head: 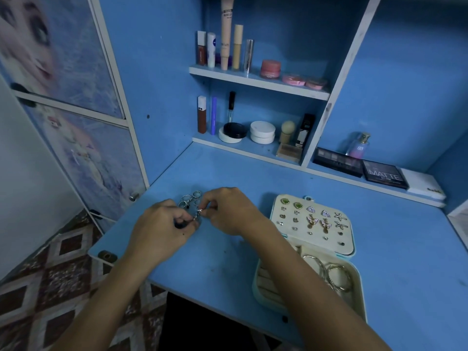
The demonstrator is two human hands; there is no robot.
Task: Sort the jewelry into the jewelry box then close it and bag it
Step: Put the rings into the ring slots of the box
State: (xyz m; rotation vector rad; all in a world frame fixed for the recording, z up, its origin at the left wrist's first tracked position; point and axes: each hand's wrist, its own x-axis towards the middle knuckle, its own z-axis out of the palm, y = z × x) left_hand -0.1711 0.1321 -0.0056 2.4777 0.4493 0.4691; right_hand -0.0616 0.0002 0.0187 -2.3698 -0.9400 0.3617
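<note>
- The left hand (164,224) and right hand (228,211) met over the blue desk (228,262), fingers curled, each pinching one end of a small silver piece (198,214), seemingly an earring or clasp.
- Just beyond the fingertips lay a cluster of silver rings (188,198) not yet sorted.
- To the right of the right hand stood the jewelry box (263,279), open; its lid panel (349,239) carried studs and butterfly earrings, while its tray held gold hoops (339,274).
- The piece looked light, stiff, small and slippery, so a fingertip pinch at its body seemed safest, away from any thin post or hook.
- No bag was in view.
</note>
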